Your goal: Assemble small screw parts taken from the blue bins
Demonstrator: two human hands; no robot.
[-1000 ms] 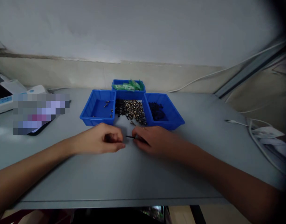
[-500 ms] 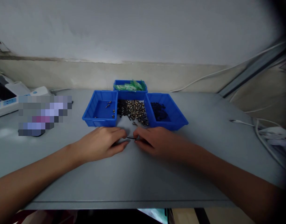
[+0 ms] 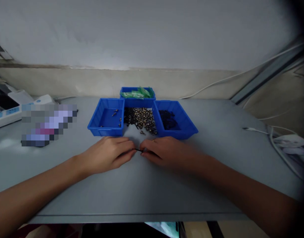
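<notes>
Between my two hands, low over the grey table, runs a thin black strip-like piece (image 3: 138, 150), too small to name. My left hand (image 3: 114, 153) pinches its left end between thumb and fingers. The other end is in the closed fingertips of my right hand (image 3: 164, 152). Just beyond the hands lies a pile of small brass-coloured metal parts (image 3: 144, 118), with small black pieces (image 3: 129, 115) at its left side. A blue bin (image 3: 106, 132) on the left has a few metal parts inside; the right blue bin (image 3: 183, 134) contains black pieces.
Behind the pile, a third blue bin (image 3: 138, 102) holds green plastic wrapping (image 3: 139, 93). A pixelated object (image 3: 50, 125) and a white power strip (image 3: 8, 114) lie on the left. White cables (image 3: 278, 148) sit at the right. The table's front edge (image 3: 142, 218) is near me.
My left hand's thumb has closed onto the black piece. The hands are slightly nearer each other, and less of the piece shows between them. The view has shifted a little.
</notes>
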